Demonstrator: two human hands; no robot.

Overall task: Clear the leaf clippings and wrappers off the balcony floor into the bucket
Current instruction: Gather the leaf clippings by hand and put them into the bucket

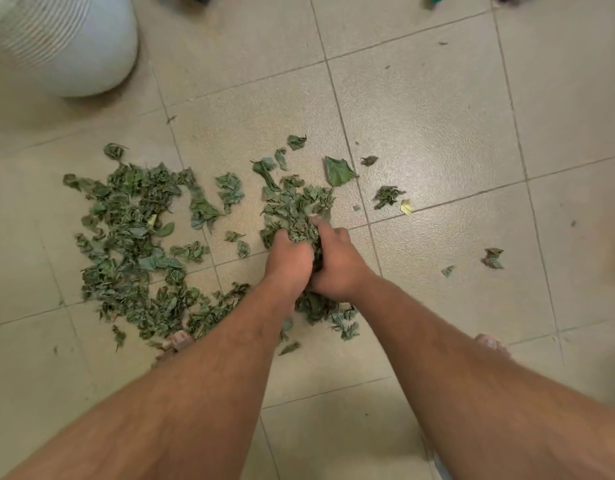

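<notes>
Green leaf clippings (133, 216) — beige tiled floor (437, 109)

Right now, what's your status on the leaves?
Both hands, left and right, shut on one leaf clump. Big pile still on floor at left. Bucket far left, path open.

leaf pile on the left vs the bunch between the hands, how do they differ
The leaf pile on the left lies spread flat and loose across several tiles, untouched; the bunch is pressed into a tight clump between the left hand and right hand. The pile covers far more floor than the bunch. Both are the same dull green, crumpled clippings.
</notes>
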